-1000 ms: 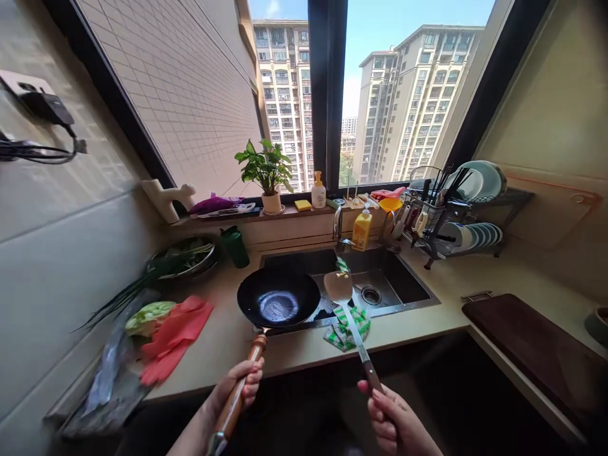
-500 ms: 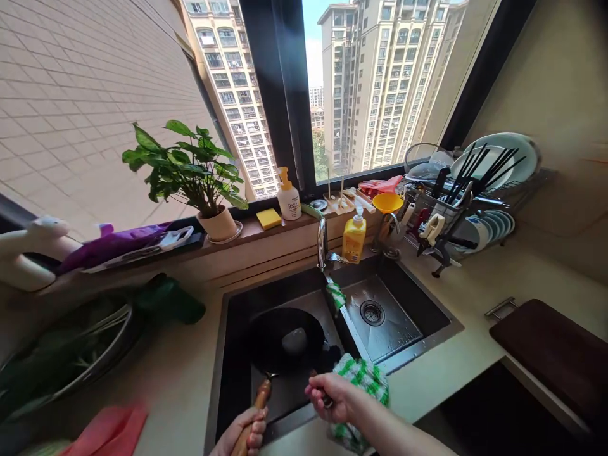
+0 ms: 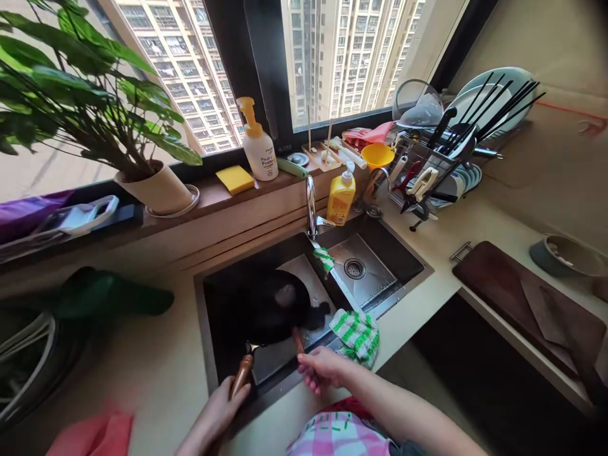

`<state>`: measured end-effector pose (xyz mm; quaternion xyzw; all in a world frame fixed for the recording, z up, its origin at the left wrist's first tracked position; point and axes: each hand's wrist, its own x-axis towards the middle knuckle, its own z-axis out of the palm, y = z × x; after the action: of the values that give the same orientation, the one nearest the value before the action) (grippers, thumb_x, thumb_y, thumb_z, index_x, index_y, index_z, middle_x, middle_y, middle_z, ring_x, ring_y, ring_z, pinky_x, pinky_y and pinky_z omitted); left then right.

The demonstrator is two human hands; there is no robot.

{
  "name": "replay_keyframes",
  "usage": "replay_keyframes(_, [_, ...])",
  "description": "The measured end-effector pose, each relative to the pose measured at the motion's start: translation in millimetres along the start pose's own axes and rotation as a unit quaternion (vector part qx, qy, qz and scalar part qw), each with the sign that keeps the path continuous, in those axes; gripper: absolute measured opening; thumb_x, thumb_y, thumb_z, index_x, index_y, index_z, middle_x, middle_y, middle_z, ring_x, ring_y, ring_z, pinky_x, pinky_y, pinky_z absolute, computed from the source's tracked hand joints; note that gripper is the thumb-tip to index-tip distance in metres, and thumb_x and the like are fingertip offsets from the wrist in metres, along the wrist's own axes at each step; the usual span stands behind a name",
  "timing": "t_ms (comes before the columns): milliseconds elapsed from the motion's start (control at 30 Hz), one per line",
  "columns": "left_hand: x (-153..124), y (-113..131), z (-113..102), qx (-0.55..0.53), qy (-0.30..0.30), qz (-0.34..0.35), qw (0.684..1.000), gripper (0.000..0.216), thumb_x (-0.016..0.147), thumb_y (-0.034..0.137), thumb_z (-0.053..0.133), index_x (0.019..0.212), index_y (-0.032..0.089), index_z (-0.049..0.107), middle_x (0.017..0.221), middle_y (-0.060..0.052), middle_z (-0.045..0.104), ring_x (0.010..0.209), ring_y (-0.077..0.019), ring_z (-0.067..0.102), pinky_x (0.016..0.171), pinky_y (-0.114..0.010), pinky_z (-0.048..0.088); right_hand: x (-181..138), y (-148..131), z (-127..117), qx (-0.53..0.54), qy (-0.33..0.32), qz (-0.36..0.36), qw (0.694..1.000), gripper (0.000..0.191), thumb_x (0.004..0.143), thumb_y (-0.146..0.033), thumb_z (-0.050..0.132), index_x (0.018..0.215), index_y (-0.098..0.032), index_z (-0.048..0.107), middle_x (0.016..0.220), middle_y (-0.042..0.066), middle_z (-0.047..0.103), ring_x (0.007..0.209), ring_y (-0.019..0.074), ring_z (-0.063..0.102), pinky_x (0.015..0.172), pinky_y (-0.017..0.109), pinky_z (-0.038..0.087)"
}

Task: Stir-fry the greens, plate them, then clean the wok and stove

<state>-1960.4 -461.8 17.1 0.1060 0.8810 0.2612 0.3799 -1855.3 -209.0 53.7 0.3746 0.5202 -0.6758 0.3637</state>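
Observation:
A black wok [image 3: 266, 304] rests in the left basin of the dark sink [image 3: 206, 297]. My left hand [image 3: 221, 405] is closed around the end of its wooden handle [image 3: 241, 375] at the sink's front edge. My right hand [image 3: 320, 368] is closed on the wooden handle of a spatula [image 3: 298, 342], whose blade lies inside the wok. A green-and-white cloth [image 3: 357, 328] hangs over the sink rim just right of my right hand.
A faucet [image 3: 311, 206] and a yellow soap bottle [image 3: 341, 196] stand behind the sink. A potted plant [image 3: 95, 114], yellow sponge [image 3: 235, 179] and pump bottle [image 3: 257, 145] line the sill. A dish rack [image 3: 446, 164] stands at the right, with a dark cutting board [image 3: 517, 294] nearer.
The view has come closer to the sink. The wok went from above the counter down into the left basin, and the spatula now lies in it. Both hands keep their grips.

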Motion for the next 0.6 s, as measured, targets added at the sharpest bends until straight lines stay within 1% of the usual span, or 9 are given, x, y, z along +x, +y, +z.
replay_keyframes(100, [-2.6, -1.7, 0.8, 0.054, -0.017, 0.013, 0.998, 0.037, 0.083, 0.041, 0.044, 0.105, 0.015, 0.059, 0.096, -0.011, 0.072, 0.095, -0.0275, 0.067, 0.082, -0.034, 0.048, -13.6, 24.7, -9.7, -0.047, 0.067, -0.061, 0.995, 0.018, 0.09, -0.031, 0.048, 0.078, -0.019, 0.053, 0.047, -0.006, 0.051, 0.036, 0.0096, 0.046, 0.038, 0.019, 0.039])
replay_keyframes(167, [-4.2, -1.0, 3.3, 0.061, -0.004, 0.028, 0.998, 0.037, 0.084, 0.038, 0.044, 0.109, 0.016, 0.06, 0.108, -0.013, 0.071, 0.103, -0.0276, 0.065, 0.086, -0.034, 0.047, -25.6, 43.8, -26.4, -0.052, 0.163, -0.121, 0.978, 0.014, 0.086, -0.033, 0.053, 0.082, -0.02, 0.055, 0.051, -0.007, 0.05, 0.038, 0.0104, 0.047, 0.039, 0.021, 0.038])
replay_keyframes(233, [-5.7, 4.1, 6.3, 0.016, 0.036, 0.054, 0.998, 0.035, 0.082, 0.04, 0.05, 0.109, 0.019, 0.061, 0.115, -0.012, 0.068, 0.109, -0.0289, 0.063, 0.09, -0.035, 0.046, -38.0, 62.2, -47.3, -0.064, 0.303, -0.209, 0.927, 0.019, 0.084, -0.039, 0.055, 0.088, -0.02, 0.059, 0.057, -0.005, 0.052, 0.046, 0.0127, 0.05, 0.046, 0.025, 0.042])
replay_keyframes(300, [-7.8, 16.1, 10.6, -0.06, 0.078, 0.088, 0.991, 0.035, 0.077, 0.042, 0.06, 0.106, 0.023, 0.063, 0.118, -0.011, 0.067, 0.111, -0.0309, 0.061, 0.094, -0.039, 0.045, -47.4, 78.0, -66.1, -0.107, 0.431, -0.286, 0.849, 0.026, 0.08, -0.042, 0.06, 0.096, -0.021, 0.062, 0.072, 0.0, 0.059, 0.06, 0.0161, 0.055, 0.059, 0.029, 0.047])
replay_keyframes(333, [-9.1, 25.1, 13.6, -0.094, 0.089, 0.111, 0.985, 0.036, 0.075, 0.043, 0.064, 0.106, 0.024, 0.063, 0.117, -0.01, 0.067, 0.112, -0.0316, 0.06, 0.097, -0.04, 0.044, -49.9, 84.7, -73.3, -0.138, 0.472, -0.305, 0.816, 0.03, 0.077, -0.041, 0.064, 0.1, -0.022, 0.063, 0.083, 0.002, 0.062, 0.069, 0.0183, 0.058, 0.066, 0.032, 0.049])
replay_keyframes(367, [-10.2, 36.1, 17.3, -0.122, 0.093, 0.133, 0.979, 0.036, 0.073, 0.043, 0.067, 0.104, 0.025, 0.065, 0.116, -0.009, 0.067, 0.111, -0.0321, 0.06, 0.098, -0.042, 0.042, -50.7, 90.4, -78.6, -0.172, 0.494, -0.312, 0.794, 0.033, 0.074, -0.038, 0.066, 0.104, -0.023, 0.064, 0.093, 0.004, 0.063, 0.079, 0.0207, 0.06, 0.074, 0.034, 0.049])
replay_keyframes(433, [-9.9, 63.9, 26.0, -0.164, 0.073, 0.181, 0.967, 0.033, 0.073, 0.041, 0.07, 0.102, 0.026, 0.067, 0.112, -0.009, 0.069, 0.109, -0.0323, 0.06, 0.1, -0.044, 0.041, -48.1, 99.1, -84.3, -0.233, 0.504, -0.306, 0.774, 0.036, 0.073, -0.03, 0.066, 0.109, -0.024, 0.063, 0.108, 0.007, 0.061, 0.095, 0.0246, 0.059, 0.084, 0.038, 0.048])
replay_keyframes(500, [-2.2, 98.4, 34.5, -0.186, 0.036, 0.238, 0.953, 0.029, 0.075, 0.037, 0.069, 0.102, 0.025, 0.068, 0.111, -0.01, 0.069, 0.108, -0.0315, 0.06, 0.099, -0.043, 0.042, -43.0, 104.3, -85.8, -0.268, 0.502, -0.301, 0.765, 0.03, 0.077, -0.026, 0.06, 0.106, -0.024, 0.064, 0.11, 0.008, 0.06, 0.102, 0.0255, 0.058, 0.087, 0.039, 0.047])
replay_keyframes(600, [30.0, 159.8, 41.9, -0.119, 0.029, 0.302, 0.945, 0.03, 0.08, 0.03, 0.062, 0.107, 0.019, 0.065, 0.113, -0.012, 0.067, 0.103, -0.0278, 0.061, 0.093, -0.039, 0.046, -39.5, 108.2, -85.8, -0.273, 0.492, -0.296, 0.772, 0.023, 0.081, -0.026, 0.054, 0.101, -0.025, 0.065, 0.107, 0.007, 0.061, 0.098, 0.0241, 0.06, 0.085, 0.038, 0.048])
